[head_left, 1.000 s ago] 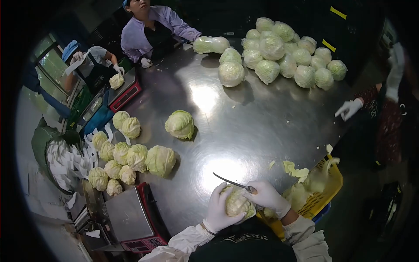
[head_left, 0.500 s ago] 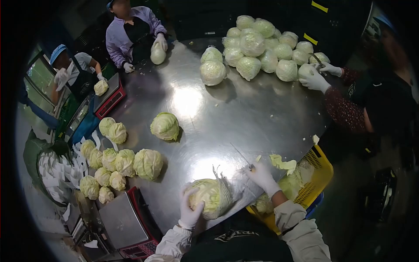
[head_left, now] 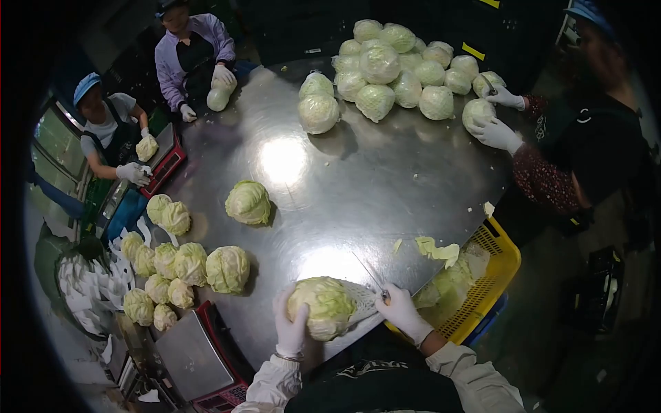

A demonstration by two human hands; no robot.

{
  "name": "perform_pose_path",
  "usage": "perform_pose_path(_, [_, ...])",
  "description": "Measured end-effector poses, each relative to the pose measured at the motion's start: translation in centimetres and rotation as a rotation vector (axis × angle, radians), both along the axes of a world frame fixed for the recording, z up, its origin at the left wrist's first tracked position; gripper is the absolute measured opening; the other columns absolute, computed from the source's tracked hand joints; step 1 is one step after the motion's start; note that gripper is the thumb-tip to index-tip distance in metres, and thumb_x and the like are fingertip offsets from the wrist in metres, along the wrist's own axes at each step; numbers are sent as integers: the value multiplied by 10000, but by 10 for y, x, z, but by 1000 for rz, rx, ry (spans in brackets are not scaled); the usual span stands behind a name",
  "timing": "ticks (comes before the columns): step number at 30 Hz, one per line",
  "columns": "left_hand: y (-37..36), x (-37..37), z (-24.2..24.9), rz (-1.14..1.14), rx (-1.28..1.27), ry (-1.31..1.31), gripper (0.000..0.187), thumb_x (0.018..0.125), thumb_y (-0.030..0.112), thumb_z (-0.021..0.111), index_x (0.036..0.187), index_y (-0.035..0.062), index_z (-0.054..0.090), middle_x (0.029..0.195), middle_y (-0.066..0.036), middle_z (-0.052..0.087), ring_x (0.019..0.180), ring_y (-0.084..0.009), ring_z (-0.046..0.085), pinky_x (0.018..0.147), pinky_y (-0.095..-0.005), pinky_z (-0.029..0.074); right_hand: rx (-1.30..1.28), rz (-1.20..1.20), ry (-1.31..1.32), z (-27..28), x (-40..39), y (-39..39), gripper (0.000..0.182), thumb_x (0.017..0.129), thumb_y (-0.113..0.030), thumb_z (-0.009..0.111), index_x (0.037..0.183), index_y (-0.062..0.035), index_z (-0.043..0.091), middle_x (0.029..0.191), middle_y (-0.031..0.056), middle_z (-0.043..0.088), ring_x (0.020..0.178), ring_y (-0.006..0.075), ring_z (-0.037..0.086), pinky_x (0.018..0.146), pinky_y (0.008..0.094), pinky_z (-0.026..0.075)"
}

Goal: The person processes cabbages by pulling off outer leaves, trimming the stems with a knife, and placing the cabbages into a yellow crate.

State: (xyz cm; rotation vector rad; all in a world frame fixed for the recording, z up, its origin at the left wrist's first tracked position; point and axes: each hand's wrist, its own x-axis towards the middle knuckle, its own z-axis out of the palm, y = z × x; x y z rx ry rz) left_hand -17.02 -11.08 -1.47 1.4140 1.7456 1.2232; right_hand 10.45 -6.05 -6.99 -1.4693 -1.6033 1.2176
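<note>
At the table's near edge, a green cabbage (head_left: 321,308) lies under my left hand (head_left: 292,325), whose gloved fingers and thumb wrap its left side. White mesh netting (head_left: 359,301) stretches from the cabbage's right side to my right hand (head_left: 402,313). That hand, also gloved, is closed around a knife (head_left: 370,270) whose thin blade points away and to the left. The netting meets the right hand's fingers, which partly hide its end. Loose cabbage leaves (head_left: 438,251) lie beyond the right hand, at the table's edge.
Bare cabbages (head_left: 227,269) sit at left, beside a red scale (head_left: 196,358). A yellow crate (head_left: 508,258) with leaves stands at right. Wrapped cabbages (head_left: 380,62) are piled at the far side. One co-worker (head_left: 585,138) works at right, two others (head_left: 196,58) at the far left.
The netting that covered the cabbage's right half now trails off to its right, baring the leaves. My right hand has moved nearer the cabbage. A far-left co-worker's raised hand has come down to a scale.
</note>
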Motion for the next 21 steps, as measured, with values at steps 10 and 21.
perform_pose_path(10, [18, -8, 70, -165, 44, 412, 934, 738, 401, 893, 1505, 51, 491, 1515, -225, 468, 1366, -382, 484, 1133, -484, 395, -343, -46, 639, 1, -26, 8, 165, 877, -71, 725, 967, -46, 590, 883, 24, 608, 809, 129, 630, 690, 324, 526])
perform_pose_path(21, [9, -25, 88, -473, -248, 900, 1082, 546, 501, 952, 1472, 143, 522, 1451, -247, 457, 1305, -460, 500, 1099, -536, 409, -518, -423, 995, -35, 13, 4, 170, 884, 68, 625, 968, -69, 569, 884, 50, 625, 723, 147, 651, 651, 301, 564])
